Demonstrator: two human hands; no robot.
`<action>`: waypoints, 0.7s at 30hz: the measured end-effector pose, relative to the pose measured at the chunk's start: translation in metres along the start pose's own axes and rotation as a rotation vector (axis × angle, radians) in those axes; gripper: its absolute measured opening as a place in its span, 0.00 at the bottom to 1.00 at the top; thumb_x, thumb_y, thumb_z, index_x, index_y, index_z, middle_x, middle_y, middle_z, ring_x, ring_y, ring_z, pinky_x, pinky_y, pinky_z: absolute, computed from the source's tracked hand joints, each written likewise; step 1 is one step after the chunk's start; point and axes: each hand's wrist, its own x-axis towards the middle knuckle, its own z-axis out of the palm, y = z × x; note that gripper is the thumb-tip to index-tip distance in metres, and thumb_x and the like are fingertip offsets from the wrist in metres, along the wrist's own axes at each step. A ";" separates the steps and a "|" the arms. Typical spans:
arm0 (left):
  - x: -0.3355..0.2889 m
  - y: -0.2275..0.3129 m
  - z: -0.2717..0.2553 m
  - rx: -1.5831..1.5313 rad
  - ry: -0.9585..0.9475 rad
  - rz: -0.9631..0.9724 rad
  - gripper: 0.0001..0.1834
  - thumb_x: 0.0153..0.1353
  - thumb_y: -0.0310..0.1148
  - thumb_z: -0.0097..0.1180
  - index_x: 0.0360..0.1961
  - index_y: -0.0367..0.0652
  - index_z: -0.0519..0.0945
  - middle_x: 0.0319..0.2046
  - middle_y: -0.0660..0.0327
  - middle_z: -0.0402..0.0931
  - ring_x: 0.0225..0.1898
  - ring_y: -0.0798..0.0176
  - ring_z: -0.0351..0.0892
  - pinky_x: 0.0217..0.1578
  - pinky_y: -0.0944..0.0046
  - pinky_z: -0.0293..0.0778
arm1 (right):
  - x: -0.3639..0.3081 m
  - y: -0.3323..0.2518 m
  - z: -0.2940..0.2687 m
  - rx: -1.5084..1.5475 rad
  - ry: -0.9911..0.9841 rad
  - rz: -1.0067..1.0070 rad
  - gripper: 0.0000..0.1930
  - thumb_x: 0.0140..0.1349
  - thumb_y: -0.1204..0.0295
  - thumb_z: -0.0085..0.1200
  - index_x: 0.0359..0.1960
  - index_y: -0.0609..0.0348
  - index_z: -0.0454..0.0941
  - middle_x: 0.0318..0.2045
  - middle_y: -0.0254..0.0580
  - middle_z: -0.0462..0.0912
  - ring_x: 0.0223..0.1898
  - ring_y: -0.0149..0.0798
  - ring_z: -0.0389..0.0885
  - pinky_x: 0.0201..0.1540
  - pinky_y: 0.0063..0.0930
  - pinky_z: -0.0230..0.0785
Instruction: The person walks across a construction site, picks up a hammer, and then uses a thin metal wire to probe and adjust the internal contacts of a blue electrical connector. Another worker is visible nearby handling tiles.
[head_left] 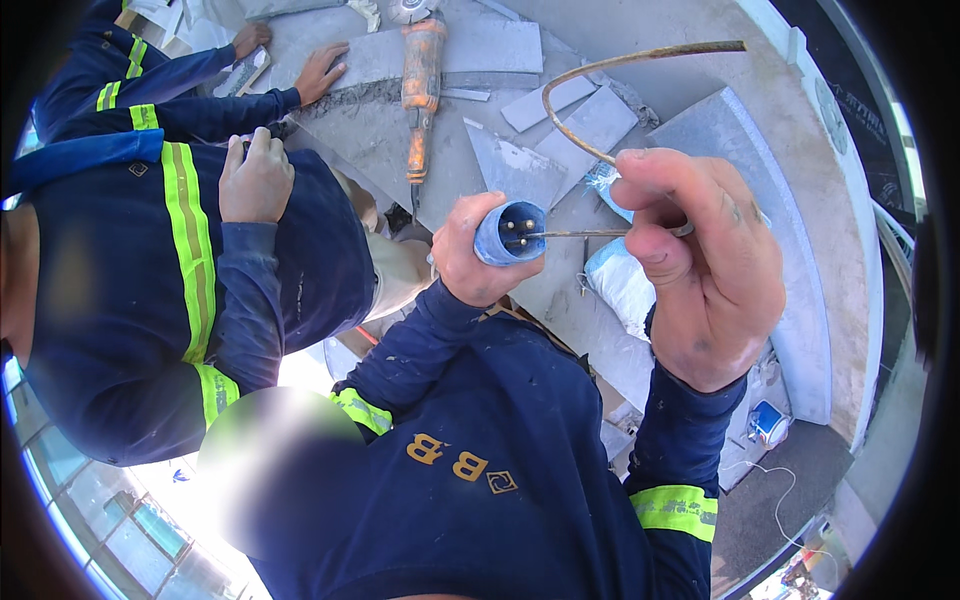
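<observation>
Left side: co-worker (285,275) in dark blue. Upper middle: orange power tool (425,70) lying on grey stuff. Middle: left hand (460,252) wrapped round blue plug (489,240), its round mouth showing small gold pins (528,224). Right of middle: right hand (715,260), thumb and finger pinching bent brown rod (680,50), thin end at plug's mouth, thick end curving to upper right. Lower right: small blue-white can (766,423).

i see the connector (492,236) in the left hand (463,252), a rod (590,233) between it and the right hand (710,265), the grinder (423,65) beyond, slabs (592,128) right of that, a co-worker (110,270) left.
</observation>
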 end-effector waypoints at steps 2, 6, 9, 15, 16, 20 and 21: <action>-0.005 0.000 -0.003 0.023 -0.049 -0.049 0.35 0.36 0.31 0.76 0.48 0.37 0.73 0.38 0.53 0.78 0.35 0.58 0.82 0.37 0.61 0.79 | 0.006 0.008 -0.011 0.067 -0.097 -0.057 0.13 0.63 0.68 0.59 0.44 0.65 0.80 0.31 0.40 0.83 0.26 0.28 0.75 0.29 0.19 0.66; -0.002 -0.003 -0.010 0.049 -0.086 -0.044 0.35 0.38 0.33 0.76 0.48 0.36 0.72 0.39 0.52 0.78 0.36 0.59 0.83 0.37 0.62 0.79 | 0.011 0.012 -0.019 0.098 -0.153 0.061 0.11 0.65 0.70 0.57 0.44 0.64 0.80 0.29 0.40 0.84 0.25 0.27 0.75 0.28 0.18 0.66; -0.002 -0.004 -0.007 0.016 -0.116 -0.007 0.35 0.38 0.32 0.76 0.48 0.36 0.72 0.38 0.52 0.78 0.35 0.58 0.83 0.37 0.62 0.79 | 0.005 0.009 0.004 0.136 0.056 0.142 0.11 0.64 0.74 0.57 0.47 0.63 0.77 0.31 0.43 0.85 0.27 0.29 0.78 0.30 0.19 0.70; 0.005 0.010 0.005 0.050 -0.043 -0.020 0.36 0.37 0.30 0.77 0.49 0.36 0.71 0.38 0.52 0.78 0.34 0.58 0.83 0.37 0.61 0.79 | -0.013 0.014 0.042 0.232 0.559 0.083 0.21 0.55 0.84 0.65 0.49 0.64 0.71 0.35 0.43 0.82 0.36 0.34 0.83 0.36 0.23 0.75; 0.006 0.011 0.008 0.068 -0.032 -0.019 0.36 0.37 0.30 0.77 0.49 0.36 0.71 0.38 0.52 0.78 0.35 0.58 0.83 0.38 0.62 0.79 | -0.013 0.015 0.043 0.218 0.614 0.051 0.22 0.54 0.83 0.66 0.49 0.64 0.71 0.34 0.42 0.81 0.36 0.33 0.82 0.36 0.21 0.74; 0.006 0.012 0.014 0.054 0.003 -0.030 0.37 0.36 0.29 0.77 0.49 0.37 0.71 0.38 0.53 0.78 0.34 0.56 0.83 0.36 0.61 0.79 | -0.013 0.014 0.041 0.252 0.678 0.174 0.23 0.57 0.74 0.67 0.52 0.61 0.70 0.31 0.43 0.83 0.31 0.29 0.79 0.35 0.18 0.71; 0.007 0.012 0.014 0.066 0.016 -0.028 0.37 0.35 0.29 0.77 0.49 0.39 0.72 0.37 0.52 0.78 0.33 0.53 0.83 0.35 0.60 0.78 | -0.010 0.013 0.044 0.317 0.702 0.187 0.23 0.57 0.73 0.68 0.52 0.61 0.70 0.31 0.42 0.83 0.31 0.29 0.79 0.35 0.18 0.71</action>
